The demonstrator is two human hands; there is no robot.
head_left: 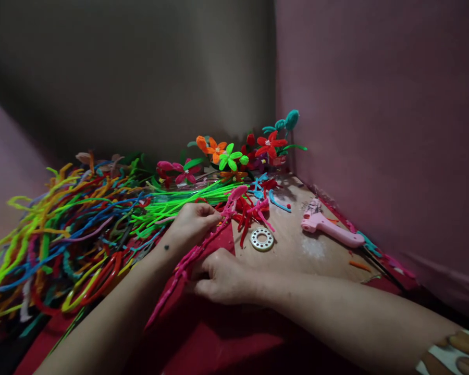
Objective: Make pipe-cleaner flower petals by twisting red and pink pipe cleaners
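My left hand is closed in a pinch on a bundle of pink pipe cleaners just below a pink bud. The fuzzy strands slant down from the bud toward the lower left, past the left wrist. Beneath it my right hand has its fingers curled against the lower strands and appears closed on them; its fingertips are partly hidden in shadow. Close to the bud lie loose red pipe cleaners and a pink piece with several short arms.
A round metal disc with holes and a pink glue gun lie on the board at right. Bright green stems and a large heap of coloured pipe cleaners fill the left. Finished pipe-cleaner flowers stand behind, near the wall.
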